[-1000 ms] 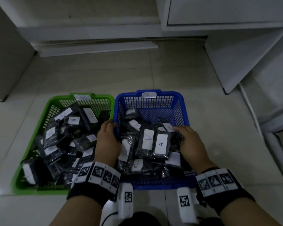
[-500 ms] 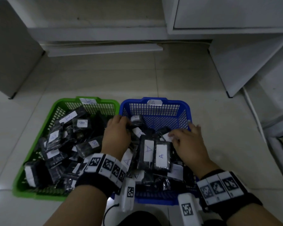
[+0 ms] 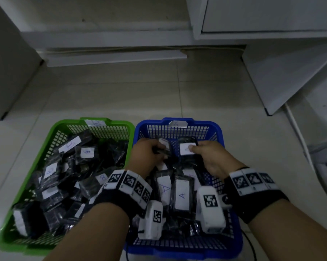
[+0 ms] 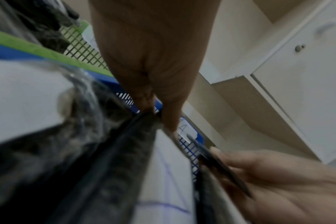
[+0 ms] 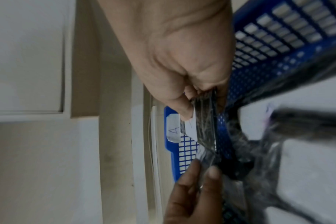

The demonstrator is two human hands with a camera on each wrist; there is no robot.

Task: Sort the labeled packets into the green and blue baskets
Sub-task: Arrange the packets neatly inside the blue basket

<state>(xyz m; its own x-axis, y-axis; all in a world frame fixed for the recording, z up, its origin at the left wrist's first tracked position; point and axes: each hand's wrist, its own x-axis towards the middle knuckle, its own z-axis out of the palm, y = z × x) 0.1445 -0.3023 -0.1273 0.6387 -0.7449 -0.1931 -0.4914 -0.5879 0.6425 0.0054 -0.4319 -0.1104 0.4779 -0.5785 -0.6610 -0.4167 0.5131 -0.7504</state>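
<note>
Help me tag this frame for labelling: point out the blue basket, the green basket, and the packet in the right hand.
blue basket (image 3: 177, 120): head view, far rim.
green basket (image 3: 54, 128): head view, far left rim.
packet (image 3: 185, 148): head view, white label, beside the right hand (image 3: 213, 159).

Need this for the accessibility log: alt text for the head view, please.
Seen from above, a left hand and a right hand each hold a dark labelled packet over the blue basket, which has packets marked A. Left of it, touching, a green basket has more packets on a pale tiled floor.
</note>
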